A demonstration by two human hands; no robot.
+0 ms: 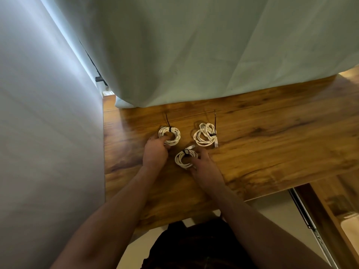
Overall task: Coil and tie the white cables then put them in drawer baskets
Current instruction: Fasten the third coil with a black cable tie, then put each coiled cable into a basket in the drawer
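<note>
Tying seems done, pick-up | left hand (155, 150) fingers hook left coil (169, 135) | right hand (206, 167) fingers pinch near coil (185, 159) | next: likely lift both to drawer baskets

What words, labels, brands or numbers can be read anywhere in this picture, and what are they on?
None: no writing can be read on the left coil, the near coil, the right coil, the wooden table or the curtain.

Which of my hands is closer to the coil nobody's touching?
Right. The right hand holds the near coil, just short of the free coil; the left hand grips the left coil, farther off.
</note>
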